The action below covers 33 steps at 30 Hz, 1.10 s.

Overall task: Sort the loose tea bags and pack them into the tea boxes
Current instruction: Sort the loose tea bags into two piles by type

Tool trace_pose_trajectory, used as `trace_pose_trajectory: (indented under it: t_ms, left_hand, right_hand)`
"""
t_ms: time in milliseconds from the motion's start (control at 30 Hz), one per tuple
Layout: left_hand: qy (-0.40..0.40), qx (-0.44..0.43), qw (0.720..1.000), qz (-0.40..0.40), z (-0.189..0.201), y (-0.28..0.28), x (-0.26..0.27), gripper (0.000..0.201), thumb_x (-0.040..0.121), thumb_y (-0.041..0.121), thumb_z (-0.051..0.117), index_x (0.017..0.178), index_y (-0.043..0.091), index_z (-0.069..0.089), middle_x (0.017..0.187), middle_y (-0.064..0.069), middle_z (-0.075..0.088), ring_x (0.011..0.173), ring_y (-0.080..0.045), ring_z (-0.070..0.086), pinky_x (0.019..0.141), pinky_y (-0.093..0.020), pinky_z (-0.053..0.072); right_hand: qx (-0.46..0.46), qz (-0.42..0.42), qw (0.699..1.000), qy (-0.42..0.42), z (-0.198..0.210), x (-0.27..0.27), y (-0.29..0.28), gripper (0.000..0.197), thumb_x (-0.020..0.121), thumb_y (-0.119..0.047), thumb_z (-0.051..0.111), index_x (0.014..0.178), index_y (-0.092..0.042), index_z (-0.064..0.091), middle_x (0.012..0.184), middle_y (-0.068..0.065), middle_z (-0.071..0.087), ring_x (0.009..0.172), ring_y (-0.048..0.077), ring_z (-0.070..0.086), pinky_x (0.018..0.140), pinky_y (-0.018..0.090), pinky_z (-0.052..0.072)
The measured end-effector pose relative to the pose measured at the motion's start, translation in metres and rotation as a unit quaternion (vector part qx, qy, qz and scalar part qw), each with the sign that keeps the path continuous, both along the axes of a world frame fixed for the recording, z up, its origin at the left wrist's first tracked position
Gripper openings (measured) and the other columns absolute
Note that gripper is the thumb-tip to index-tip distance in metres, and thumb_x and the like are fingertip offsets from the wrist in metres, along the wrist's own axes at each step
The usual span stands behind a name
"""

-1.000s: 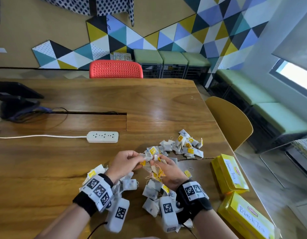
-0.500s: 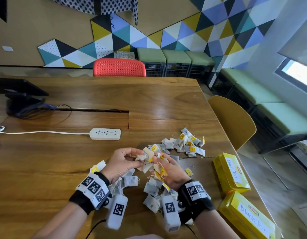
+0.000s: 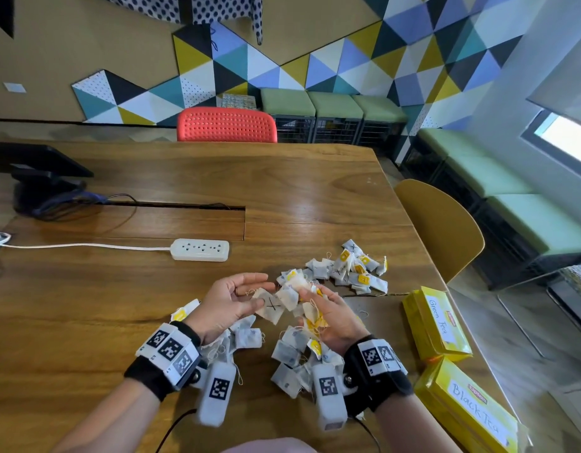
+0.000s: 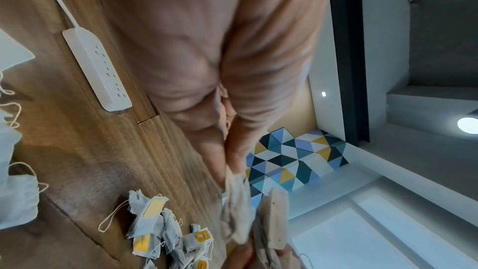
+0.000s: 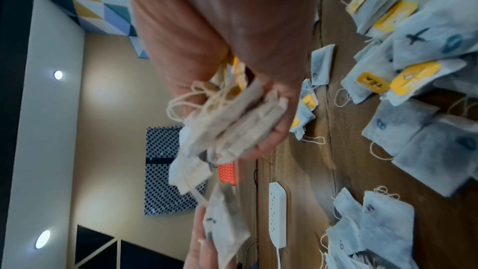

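Observation:
My left hand (image 3: 246, 297) pinches a white tea bag marked with a black X (image 3: 272, 307) above the wooden table (image 3: 86, 305). Just to its right, my right hand (image 3: 328, 317) grips a bunch of tea bags (image 3: 310, 313) with tangled strings and yellow tags; the right wrist view shows them stacked (image 5: 232, 126) in the curled fingers. Loose tea bags lie in a far pile (image 3: 351, 269), a near pile (image 3: 290, 358) between my wrists, and a third pile (image 3: 245, 338) beside my left wrist. Two closed yellow boxes lie at the right: "Green Tea" (image 3: 436, 322) and "Black Tea" (image 3: 472, 413).
A white power strip (image 3: 200, 250) with its cord lies left of the far pile. A black monitor stand (image 3: 40, 188) with cables is at the far left. A yellow chair (image 3: 442, 223) stands at the table's right edge, a red chair (image 3: 227, 125) at the far side.
My hands have drawn slightly apart. The left hand has pulled the X-marked tea bag out of the bunch that the right hand still holds.

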<state>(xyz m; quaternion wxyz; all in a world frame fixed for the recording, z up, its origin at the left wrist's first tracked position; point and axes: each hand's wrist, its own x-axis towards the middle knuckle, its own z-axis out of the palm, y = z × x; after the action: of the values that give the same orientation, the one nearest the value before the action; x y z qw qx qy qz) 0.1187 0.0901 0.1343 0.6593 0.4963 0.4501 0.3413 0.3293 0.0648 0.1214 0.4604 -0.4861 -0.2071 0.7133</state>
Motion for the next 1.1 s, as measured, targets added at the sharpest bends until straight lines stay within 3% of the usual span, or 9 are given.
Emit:
trace_pose_trajectory:
  t_ms: [200,367,567,667,733,833,900,967,1100]
  left_hand:
    - [-0.007,-0.05,0.998,0.049,-0.007,0.003,0.004,0.031,0.085,-0.008,0.061,0.11,0.01,0.065,0.104,-0.019,0.07,0.086,-0.018,0.072,0.066,-0.021,0.058]
    - [-0.035,-0.086,0.988,0.12,-0.003,0.011,0.001,0.025,0.092,0.003,0.055,0.113,0.015,0.062,0.101,-0.013,0.067,0.069,-0.013,0.071,0.063,-0.023,0.059]
    - [-0.06,-0.134,0.986,0.085,-0.01,0.002,0.012,0.025,0.084,0.005,0.066,0.108,0.012,0.064,0.085,-0.007,0.071,0.066,-0.012,0.067,0.058,-0.021,0.058]
    - [-0.054,-0.108,0.988,0.092,-0.019,-0.003,0.019,0.035,0.08,0.0,0.069,0.11,0.014,0.058,0.092,-0.01,0.073,0.073,-0.02,0.068,0.063,-0.025,0.058]
    - [-0.055,-0.077,0.992,0.081,-0.021,-0.004,0.021,0.032,0.082,-0.005,0.065,0.105,0.013,0.051,0.085,-0.006,0.073,0.077,-0.023,0.067,0.066,-0.026,0.058]
    - [-0.042,-0.021,0.997,0.055,-0.018,-0.006,0.024,0.015,0.087,-0.007,0.059,0.089,0.007,0.052,0.064,0.009,0.064,0.082,-0.02,0.068,0.067,-0.022,0.058]
    - [-0.019,0.001,0.999,0.042,-0.016,-0.007,0.025,0.011,0.088,-0.005,0.058,0.082,0.004,0.061,0.076,0.002,0.064,0.081,-0.016,0.067,0.07,-0.022,0.058]
    - [0.006,0.004,0.999,0.034,-0.013,-0.008,0.025,0.017,0.09,-0.003,0.057,0.088,0.007,0.071,0.091,-0.006,0.07,0.08,-0.016,0.07,0.075,-0.027,0.059]
    - [0.045,0.052,0.998,0.004,-0.016,-0.011,0.021,0.02,0.081,0.011,0.073,0.099,0.02,0.074,0.086,-0.016,0.073,0.079,-0.025,0.068,0.081,-0.038,0.055]
  right_hand:
    - [-0.048,-0.053,0.996,0.046,-0.016,0.015,-0.007,0.046,0.079,-0.021,0.067,0.12,-0.002,0.057,0.075,0.013,0.06,0.059,0.02,0.053,0.051,0.03,0.046]
    - [-0.062,-0.09,0.993,0.043,-0.02,0.031,-0.014,0.053,0.073,-0.024,0.07,0.121,-0.007,0.058,0.078,0.013,0.062,0.064,0.022,0.06,0.054,0.031,0.051]
    - [-0.075,-0.139,0.986,0.06,-0.034,0.061,-0.028,0.062,0.071,-0.021,0.073,0.128,-0.006,0.053,0.075,0.014,0.062,0.056,0.02,0.059,0.047,0.029,0.051]
    - [-0.072,-0.142,0.985,0.073,-0.035,0.07,-0.036,0.045,0.073,-0.018,0.07,0.115,-0.007,0.058,0.077,0.014,0.064,0.058,0.02,0.06,0.046,0.029,0.051]
    - [-0.062,-0.146,0.984,0.083,-0.035,0.074,-0.042,0.037,0.074,-0.017,0.068,0.109,-0.007,0.059,0.079,0.016,0.065,0.058,0.021,0.063,0.045,0.03,0.051]
    - [-0.07,-0.163,0.981,0.074,-0.041,0.077,-0.049,0.05,0.074,-0.017,0.068,0.121,-0.005,0.057,0.098,0.022,0.067,0.072,0.028,0.066,0.056,0.036,0.058]
    - [-0.079,-0.164,0.981,0.061,-0.045,0.076,-0.053,0.057,0.074,-0.018,0.07,0.127,-0.004,0.055,0.111,0.024,0.066,0.083,0.032,0.068,0.068,0.041,0.058]
    - [-0.09,-0.166,0.981,0.044,-0.048,0.074,-0.056,0.071,0.066,-0.021,0.08,0.13,-0.003,0.053,0.113,0.024,0.065,0.084,0.033,0.066,0.068,0.039,0.055]
    - [-0.094,-0.175,0.979,0.045,-0.052,0.075,-0.056,0.088,0.054,-0.023,0.092,0.13,-0.002,0.052,0.108,0.024,0.06,0.085,0.032,0.059,0.068,0.038,0.05]
